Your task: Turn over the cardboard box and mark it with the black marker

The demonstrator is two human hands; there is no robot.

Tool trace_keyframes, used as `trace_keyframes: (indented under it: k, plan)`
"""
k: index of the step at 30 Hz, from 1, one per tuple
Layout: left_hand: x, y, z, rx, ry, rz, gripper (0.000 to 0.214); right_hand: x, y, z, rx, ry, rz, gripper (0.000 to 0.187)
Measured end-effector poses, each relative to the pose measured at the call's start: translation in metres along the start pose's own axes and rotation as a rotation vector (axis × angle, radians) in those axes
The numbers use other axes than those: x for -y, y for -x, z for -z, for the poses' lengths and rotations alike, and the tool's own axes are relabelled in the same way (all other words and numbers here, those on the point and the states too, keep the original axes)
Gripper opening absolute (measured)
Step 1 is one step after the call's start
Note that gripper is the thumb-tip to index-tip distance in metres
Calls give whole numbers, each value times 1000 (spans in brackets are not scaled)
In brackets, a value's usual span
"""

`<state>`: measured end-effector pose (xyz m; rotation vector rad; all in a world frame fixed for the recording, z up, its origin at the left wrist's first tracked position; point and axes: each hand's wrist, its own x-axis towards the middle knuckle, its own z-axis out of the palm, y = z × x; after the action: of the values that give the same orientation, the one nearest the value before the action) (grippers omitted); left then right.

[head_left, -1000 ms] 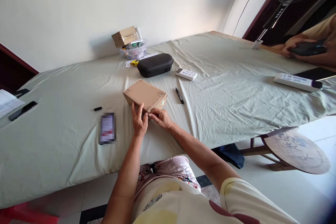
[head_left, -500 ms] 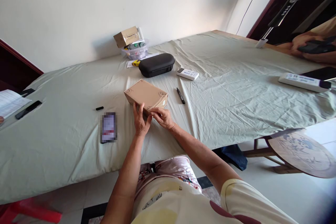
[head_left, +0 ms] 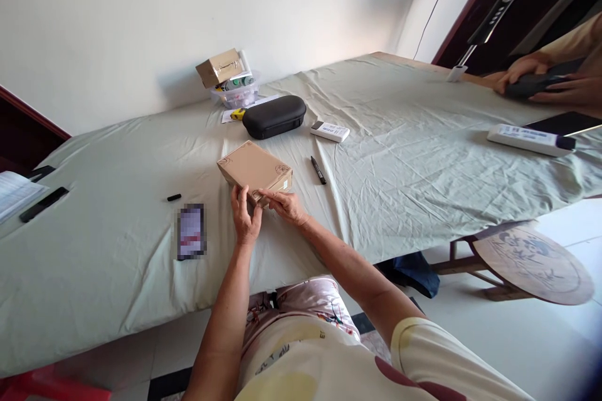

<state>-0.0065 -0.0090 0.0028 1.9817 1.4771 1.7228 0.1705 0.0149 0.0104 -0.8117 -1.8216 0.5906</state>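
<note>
Boxes, two: far box over a tub; near box on a table, just ahead of two hands — left hand spread against its side, right hand touching its near corner — whether pinching, I cannot tell. One pen alongside.

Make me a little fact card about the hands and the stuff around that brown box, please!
Left hand: touching the brown box at its near side
Right hand: fingers at the box's near corner
Box top: dark swirls at corners
Right of box: black marker
Left of box: phone, blurred screen; small black piece
Farther back: black case, white gadget
</note>
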Motion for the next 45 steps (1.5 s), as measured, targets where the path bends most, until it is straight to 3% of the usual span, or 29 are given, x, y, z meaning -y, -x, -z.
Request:
trace_keyframes:
  k: [11, 23, 31, 37, 45]
  plan:
    - [6, -4, 6, -50, -31, 82, 52, -9, -9, 18, -217, 80, -234, 42]
    - [6, -6, 7, -114, 39, 113, 40, -14, -9, 19, -316, 52, -271, 57]
    - [3, -6, 6, -104, 14, 111, 42, -13, -10, 19, -371, 20, -356, 43]
    - [4, -4, 5, -132, -60, 69, 42, -8, -10, 14, -480, -14, -313, 37]
    - [3, -4, 4, -146, -77, 18, 41, -6, -11, 14, -482, -81, -382, 36]
